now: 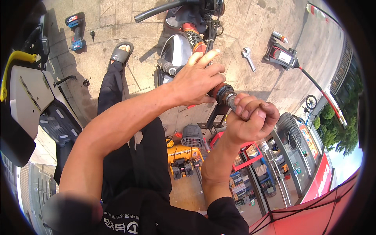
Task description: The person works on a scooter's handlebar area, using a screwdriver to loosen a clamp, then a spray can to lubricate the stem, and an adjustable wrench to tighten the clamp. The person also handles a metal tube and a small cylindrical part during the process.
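A red, patterned frame tube (pixel 194 40) of a two-wheeled vehicle slants down under my left hand (pixel 199 78). The hand lies across it with some fingers stretched out and others bent over, the thumb low on the near side. Just past the hand, the tube ends in a dark collar (pixel 225 93) with a short metal tube (pixel 232 102) coming out. My right hand (pixel 252 117) is closed in a fist around the end of that metal tube, so its tip is hidden. Handlebars (pixel 156 11) and cables show beyond, at the upper middle.
An adjustable wrench (pixel 248 58) and a floor jack (pixel 282 56) with a red handle lie on the paving at right. A blue cordless drill (pixel 76 33) is at upper left. Near my legs stand a yellow compressor (pixel 184 150) and a grey basket (pixel 192 135). A pale scooter (pixel 31 88) stands left.
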Demonstrator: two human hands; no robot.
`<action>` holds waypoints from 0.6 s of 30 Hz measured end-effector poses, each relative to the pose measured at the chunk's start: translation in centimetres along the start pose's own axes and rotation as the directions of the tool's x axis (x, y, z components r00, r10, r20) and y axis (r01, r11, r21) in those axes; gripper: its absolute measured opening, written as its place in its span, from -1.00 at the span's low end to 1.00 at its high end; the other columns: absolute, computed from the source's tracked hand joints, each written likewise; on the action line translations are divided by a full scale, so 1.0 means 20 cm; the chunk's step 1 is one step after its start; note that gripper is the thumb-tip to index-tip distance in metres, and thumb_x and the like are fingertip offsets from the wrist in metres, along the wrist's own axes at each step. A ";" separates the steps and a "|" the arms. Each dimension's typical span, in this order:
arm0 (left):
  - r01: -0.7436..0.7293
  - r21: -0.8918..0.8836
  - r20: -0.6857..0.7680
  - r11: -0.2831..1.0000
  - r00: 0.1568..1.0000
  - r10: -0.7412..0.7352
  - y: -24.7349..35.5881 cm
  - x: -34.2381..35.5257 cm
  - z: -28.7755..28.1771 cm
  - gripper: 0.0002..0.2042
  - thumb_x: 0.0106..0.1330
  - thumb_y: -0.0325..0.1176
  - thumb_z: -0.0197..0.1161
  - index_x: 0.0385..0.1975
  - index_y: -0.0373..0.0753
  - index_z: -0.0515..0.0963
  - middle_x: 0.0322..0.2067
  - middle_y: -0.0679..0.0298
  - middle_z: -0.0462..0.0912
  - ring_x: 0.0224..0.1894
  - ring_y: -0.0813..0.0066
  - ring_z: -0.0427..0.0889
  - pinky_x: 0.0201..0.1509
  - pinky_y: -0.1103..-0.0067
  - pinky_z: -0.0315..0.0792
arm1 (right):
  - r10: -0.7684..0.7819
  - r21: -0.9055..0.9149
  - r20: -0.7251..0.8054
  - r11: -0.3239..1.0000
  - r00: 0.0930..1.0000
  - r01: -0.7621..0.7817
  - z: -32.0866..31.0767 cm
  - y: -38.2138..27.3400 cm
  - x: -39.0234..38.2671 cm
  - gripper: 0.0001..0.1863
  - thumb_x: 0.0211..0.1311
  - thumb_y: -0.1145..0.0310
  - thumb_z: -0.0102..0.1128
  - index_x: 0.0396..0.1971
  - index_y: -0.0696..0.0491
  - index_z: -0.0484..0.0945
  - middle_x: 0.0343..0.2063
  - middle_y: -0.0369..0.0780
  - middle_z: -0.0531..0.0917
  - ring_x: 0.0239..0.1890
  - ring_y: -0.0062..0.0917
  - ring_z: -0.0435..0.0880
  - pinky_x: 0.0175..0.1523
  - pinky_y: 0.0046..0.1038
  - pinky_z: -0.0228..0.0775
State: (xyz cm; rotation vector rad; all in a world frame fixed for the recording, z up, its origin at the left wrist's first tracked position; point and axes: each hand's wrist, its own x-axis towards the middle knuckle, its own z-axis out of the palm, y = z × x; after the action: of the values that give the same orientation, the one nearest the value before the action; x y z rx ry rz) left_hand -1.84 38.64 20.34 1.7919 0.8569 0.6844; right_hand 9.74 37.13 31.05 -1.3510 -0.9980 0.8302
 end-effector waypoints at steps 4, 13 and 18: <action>0.030 0.027 -0.014 0.999 0.999 -0.029 0.01 -0.01 0.02 -0.40 -0.30 -0.30 0.53 -0.12 -0.10 0.51 -0.02 0.37 0.45 0.33 0.07 0.14 0.27 0.08 0.13 | -0.018 -0.070 -0.200 0.998 0.980 0.004 0.06 0.00 -0.01 -0.89 0.23 0.52 -0.15 -0.25 0.11 0.32 -0.78 -0.29 0.29 -0.74 -0.60 0.26 -0.51 -0.42 0.39; 0.035 0.034 -0.047 0.999 0.998 -0.033 0.01 -0.02 0.05 -0.42 -0.30 -0.32 0.52 -0.13 -0.09 0.51 -0.04 0.37 0.46 0.29 0.07 0.19 0.25 0.10 0.16 | -0.026 -0.162 -0.446 0.985 0.895 -0.052 0.12 0.00 -0.03 -0.87 0.23 0.51 -0.16 -0.24 0.09 0.35 -0.77 -0.31 0.31 -0.74 -0.61 0.27 -0.50 -0.46 0.36; 0.025 0.030 -0.038 0.999 0.999 -0.024 0.01 -0.02 0.04 -0.41 -0.28 -0.28 0.53 -0.12 -0.08 0.50 -0.03 0.38 0.45 0.30 0.09 0.17 0.25 0.09 0.14 | -0.122 0.043 0.221 0.992 0.968 0.115 -0.01 0.01 0.05 -0.89 0.25 0.47 0.01 -0.24 0.10 0.40 -0.77 -0.31 0.35 -0.74 -0.60 0.32 -0.47 -0.42 0.35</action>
State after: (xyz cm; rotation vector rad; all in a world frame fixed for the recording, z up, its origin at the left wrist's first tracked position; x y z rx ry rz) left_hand -1.37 37.90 20.17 1.7973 0.9178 0.6945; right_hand 10.26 37.98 30.98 -1.1774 -1.2249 0.9168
